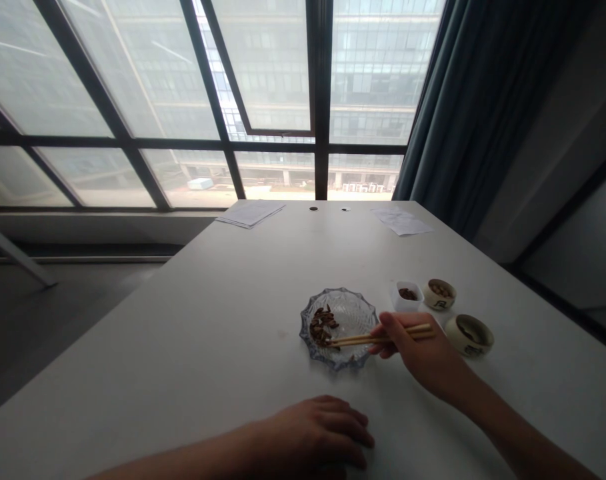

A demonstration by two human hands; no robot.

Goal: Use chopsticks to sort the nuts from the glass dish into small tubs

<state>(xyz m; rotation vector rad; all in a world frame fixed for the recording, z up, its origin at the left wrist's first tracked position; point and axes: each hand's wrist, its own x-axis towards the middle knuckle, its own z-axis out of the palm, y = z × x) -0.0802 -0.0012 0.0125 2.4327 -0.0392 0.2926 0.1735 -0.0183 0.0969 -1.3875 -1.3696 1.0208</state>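
Note:
My right hand (403, 340) is closed around a pair of wooden chopsticks (357, 340). Their tips reach into a scalloped clear glass dish (367, 310), at a heap of small dark brown pieces (324, 323) on its left side; whether the tips pinch one is too small to tell. My left hand (327, 430) lies on the white table in front of the dish, fingers stretched out and holding nothing. Just beyond my right hand stand a small white plastic cup (407, 303) with dark bits in it and two cream bowls.
The farther cream bowl (439, 303) holds round brown pieces; the nearer one (470, 343) has something dark inside. Papers (251, 213) lie at the far left of the table (207, 320), and another sheet (403, 220) at the far right. Windows and a dark curtain (457, 120) stand behind.

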